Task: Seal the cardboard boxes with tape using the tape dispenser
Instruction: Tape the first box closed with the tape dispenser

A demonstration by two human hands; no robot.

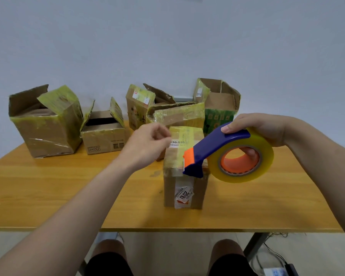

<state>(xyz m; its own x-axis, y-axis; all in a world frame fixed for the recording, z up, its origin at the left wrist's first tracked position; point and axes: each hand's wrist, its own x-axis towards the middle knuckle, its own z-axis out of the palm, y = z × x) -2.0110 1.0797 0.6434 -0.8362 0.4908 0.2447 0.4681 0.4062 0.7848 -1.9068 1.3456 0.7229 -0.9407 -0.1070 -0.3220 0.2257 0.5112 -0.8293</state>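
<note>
While the left hand (pixel 147 145) hovered above the table (pixel 48 186) with fingers curled, too blurred to tell whether it pinched tape, the closed cardboard box (pixel 184 188) stood just beside it. The tape dispenser (pixel 217 150) had its cutter end at the box's near top edge. The right hand (pixel 265 130) gripped it, thumb on the handle and fingers through the roll.

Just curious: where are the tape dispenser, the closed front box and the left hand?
tape dispenser (pixel 217 145): head view, blue handle.
closed front box (pixel 169 194): head view, front face.
left hand (pixel 145 145): head view, its back.

Box (pixel 195 193) labels: "30-555", "SMELLY TO", "201U".
</note>
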